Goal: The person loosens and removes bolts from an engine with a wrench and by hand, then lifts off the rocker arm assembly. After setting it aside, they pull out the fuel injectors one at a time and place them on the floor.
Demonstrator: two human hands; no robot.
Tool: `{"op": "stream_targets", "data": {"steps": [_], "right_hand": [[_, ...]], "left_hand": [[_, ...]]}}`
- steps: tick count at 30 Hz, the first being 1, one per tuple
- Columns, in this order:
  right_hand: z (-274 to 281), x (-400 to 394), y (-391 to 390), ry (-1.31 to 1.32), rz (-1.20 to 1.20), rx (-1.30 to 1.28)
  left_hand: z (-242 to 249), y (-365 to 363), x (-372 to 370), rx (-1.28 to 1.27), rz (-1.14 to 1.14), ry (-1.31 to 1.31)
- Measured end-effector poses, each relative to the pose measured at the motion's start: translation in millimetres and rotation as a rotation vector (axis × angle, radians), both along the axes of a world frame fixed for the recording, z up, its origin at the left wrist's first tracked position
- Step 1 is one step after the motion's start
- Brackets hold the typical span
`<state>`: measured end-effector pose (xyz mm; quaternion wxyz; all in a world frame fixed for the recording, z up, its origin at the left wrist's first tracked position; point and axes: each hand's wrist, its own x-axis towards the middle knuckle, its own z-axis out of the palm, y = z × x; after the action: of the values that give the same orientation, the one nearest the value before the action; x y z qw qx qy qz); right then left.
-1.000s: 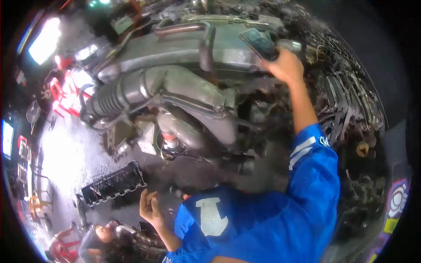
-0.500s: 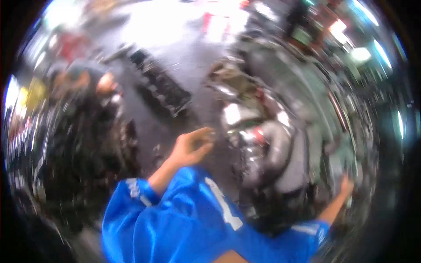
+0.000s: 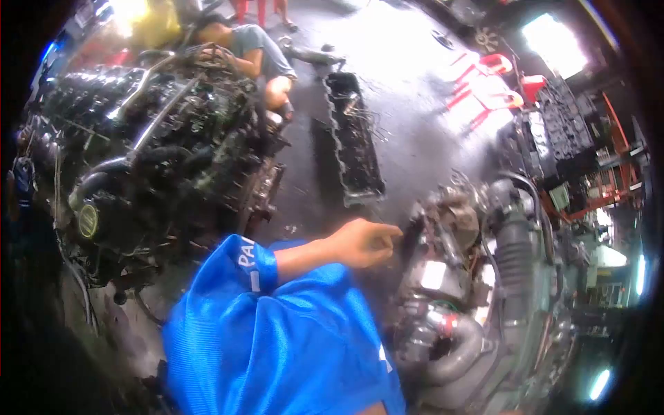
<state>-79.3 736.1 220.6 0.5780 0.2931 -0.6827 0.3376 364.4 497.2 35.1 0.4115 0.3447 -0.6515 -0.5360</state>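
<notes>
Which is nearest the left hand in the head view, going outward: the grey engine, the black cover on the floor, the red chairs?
1. Grey engine, just right of the left hand.
2. Black cover, on the floor above.
3. Red chairs, far upper right.

Dark engine [image 3: 166, 152] at nine o'clock, yellow cap [image 3: 88, 220] on its near flank; black valve cover [image 3: 354, 138] flat on wet floor [image 3: 415, 131] at twelve; co-worker [image 3: 252, 48] at eleven beside that engine; red chairs [image 3: 494, 83] at one.
</notes>
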Motion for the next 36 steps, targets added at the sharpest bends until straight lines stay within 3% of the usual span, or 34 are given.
{"op": "stream_targets", "data": {"steps": [2,3,4,6,7,8,9,11,13,16,19,21,25,27,30,33,36], "right_hand": [[-23.3,50.3,-45.8,-0.185,0.384,-0.123],[-38.9,51.5,-59.2,-0.219,0.39,0.035],[-66.2,16.3,-78.2,0.088,0.309,0.183],[-106.8,79.5,-147.3,-0.506,0.59,0.262],[-143.1,79.4,-183.2,-0.452,0.824,0.34],[-149.5,142.3,-216.7,-0.552,0.775,0.358],[-177.0,154.4,-243.9,-0.847,0.946,0.381],[-200.7,207.8,-280.9,-1.06,1.184,0.435],[-210.2,248.6,-305.8,-1.188,1.338,0.567],[-222.7,272.8,-340.8,-1.345,1.441,0.717],[-231.8,285.4,-384.0,-1.338,1.48,0.899],[-242.3,297.6,-418.3,-1.381,1.554,0.935],[-255.3,338.0,-512.3,-1.286,1.591,1.188],[-248.7,368.5,-566.6,-0.916,1.643,1.427],[-220.0,421.5,-629.5,-0.965,1.879,1.291],[-204.8,471.1,-675.1,-0.809,1.988,1.296],[-202.8,513.7,-701.6,-0.801,2.162,1.387]], "left_hand": [[2.2,-14.8,21.1,-0.047,0.071,-0.01],[1.8,-23.9,35.2,-0.1,0.116,-0.012],[-1.7,-32.8,47.9,-0.123,0.168,0.03],[0.5,-45.0,78.1,-0.16,0.287,0.018],[1.1,-50.1,92.9,-0.193,0.349,0.014],[0.6,-52.5,106.7,-0.181,0.405,0.022],[-0.3,-54.4,119.9,-0.172,0.464,0.029],[-5.2,-55.3,141.1,-0.161,0.558,0.06],[-7.7,-54.4,159.6,-0.069,0.689,-0.039],[-15.6,-51.8,168.9,0.035,0.796,0.034],[-25.2,-54.2,171.5,-0.036,0.923,0.022],[-15.2,-53.3,172.2,0.146,0.957,0.04],[-30.6,-69.6,179.5,-0.001,1.223,-0.08],[-33.9,-85.7,179.0,0.044,1.346,-0.075],[-32.4,-117.4,180.4,0.022,1.494,0.16],[-18.9,-137.6,178.9,-0.008,1.571,0.043],[-13.4,-149.8,174.0,-0.027,1.797,0.054]]}}
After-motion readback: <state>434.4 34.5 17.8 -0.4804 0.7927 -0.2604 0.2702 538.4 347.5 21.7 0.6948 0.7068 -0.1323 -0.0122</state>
